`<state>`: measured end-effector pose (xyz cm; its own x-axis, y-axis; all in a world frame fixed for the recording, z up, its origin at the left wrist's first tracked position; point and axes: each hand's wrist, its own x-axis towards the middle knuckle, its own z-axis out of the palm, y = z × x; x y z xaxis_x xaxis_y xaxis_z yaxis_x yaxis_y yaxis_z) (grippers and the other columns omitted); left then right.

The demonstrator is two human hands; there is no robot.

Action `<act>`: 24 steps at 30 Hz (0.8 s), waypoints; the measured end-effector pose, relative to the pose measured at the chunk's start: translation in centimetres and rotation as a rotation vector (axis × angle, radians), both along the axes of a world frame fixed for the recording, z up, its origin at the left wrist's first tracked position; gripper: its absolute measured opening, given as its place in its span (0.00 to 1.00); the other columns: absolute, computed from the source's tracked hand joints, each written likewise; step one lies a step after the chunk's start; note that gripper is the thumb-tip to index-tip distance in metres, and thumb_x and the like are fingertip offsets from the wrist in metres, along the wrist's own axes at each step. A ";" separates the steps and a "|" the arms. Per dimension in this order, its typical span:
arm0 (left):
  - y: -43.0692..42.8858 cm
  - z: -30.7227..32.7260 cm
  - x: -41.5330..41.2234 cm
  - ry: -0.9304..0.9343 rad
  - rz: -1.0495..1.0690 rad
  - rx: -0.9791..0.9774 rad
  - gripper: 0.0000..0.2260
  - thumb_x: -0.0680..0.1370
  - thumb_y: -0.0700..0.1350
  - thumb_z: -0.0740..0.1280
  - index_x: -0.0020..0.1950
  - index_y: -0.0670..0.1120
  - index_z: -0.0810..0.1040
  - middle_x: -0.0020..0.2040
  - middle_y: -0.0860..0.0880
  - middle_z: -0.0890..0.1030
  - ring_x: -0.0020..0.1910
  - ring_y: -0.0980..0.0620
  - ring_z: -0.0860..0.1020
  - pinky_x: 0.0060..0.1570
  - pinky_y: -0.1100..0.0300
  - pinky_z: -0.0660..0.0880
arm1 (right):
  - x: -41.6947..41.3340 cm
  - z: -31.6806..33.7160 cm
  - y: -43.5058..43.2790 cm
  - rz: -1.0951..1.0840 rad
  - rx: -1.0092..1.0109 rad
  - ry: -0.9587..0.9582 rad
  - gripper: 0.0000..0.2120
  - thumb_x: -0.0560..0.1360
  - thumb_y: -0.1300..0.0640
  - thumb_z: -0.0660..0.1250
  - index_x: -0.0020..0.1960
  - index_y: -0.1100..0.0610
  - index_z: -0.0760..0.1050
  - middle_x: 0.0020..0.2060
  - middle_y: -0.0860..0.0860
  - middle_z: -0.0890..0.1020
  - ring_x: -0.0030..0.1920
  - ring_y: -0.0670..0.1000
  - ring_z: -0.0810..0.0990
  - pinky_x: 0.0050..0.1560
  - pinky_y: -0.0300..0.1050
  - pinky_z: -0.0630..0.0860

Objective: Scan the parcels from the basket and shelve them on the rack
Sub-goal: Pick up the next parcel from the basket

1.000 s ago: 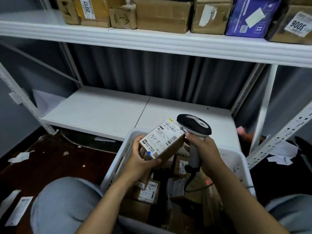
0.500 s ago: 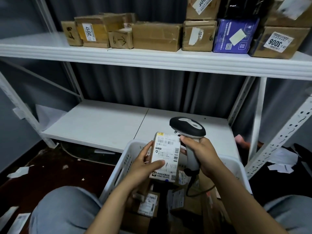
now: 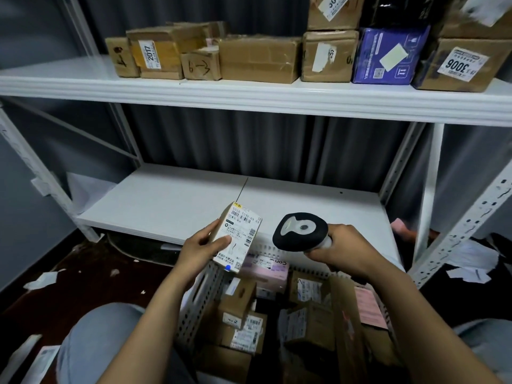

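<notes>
Head view, centre frame: above the basket (image 3: 199, 297), we should keep the label of the small parcel (image 3: 238, 236) turned toward the scanner (image 3: 300, 231) and aim at its barcode. Our left hand (image 3: 203, 246) grips the parcel, thumb across the label, fingers (image 3: 212, 227) curled round its left edge; our right hand (image 3: 346, 249) wraps closed round the scanner handle.

The scanner (image 3: 300, 231) shows only its black head; the grip is buried inside the right hand (image 3: 343, 248). The left hand (image 3: 205, 245) covers the near side of the small parcel (image 3: 241, 239), and the fine print on it is too small to read. The basket (image 3: 202, 295) can't be followed to its near rim at the bottom edge. The upper boxes (image 3: 332, 9) are sliced off by the top edge, and the sticker (image 3: 487, 6) there is smeared with blur.
</notes>
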<state>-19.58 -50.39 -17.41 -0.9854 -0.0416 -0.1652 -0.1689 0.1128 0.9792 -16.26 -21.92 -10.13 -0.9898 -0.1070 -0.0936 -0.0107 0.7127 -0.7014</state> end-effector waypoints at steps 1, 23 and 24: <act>0.0 0.1 -0.1 -0.005 -0.014 -0.013 0.25 0.74 0.42 0.73 0.70 0.54 0.73 0.56 0.48 0.83 0.50 0.53 0.83 0.40 0.66 0.79 | 0.1 0.2 0.1 0.007 0.024 0.007 0.05 0.69 0.55 0.73 0.41 0.53 0.77 0.32 0.47 0.79 0.31 0.46 0.75 0.33 0.40 0.72; 0.7 1.7 -0.4 0.020 -0.070 -0.079 0.24 0.75 0.41 0.72 0.69 0.53 0.74 0.48 0.57 0.84 0.45 0.60 0.83 0.37 0.71 0.76 | 1.5 3.1 1.9 -0.023 0.066 0.068 0.06 0.70 0.56 0.73 0.44 0.57 0.77 0.32 0.50 0.79 0.27 0.44 0.76 0.25 0.33 0.69; 0.7 1.8 -0.3 0.018 -0.070 -0.076 0.24 0.75 0.42 0.72 0.69 0.53 0.74 0.49 0.56 0.84 0.46 0.60 0.83 0.38 0.71 0.76 | 1.5 3.1 1.9 -0.022 0.059 0.067 0.06 0.70 0.56 0.73 0.44 0.57 0.77 0.32 0.50 0.79 0.26 0.44 0.76 0.24 0.33 0.69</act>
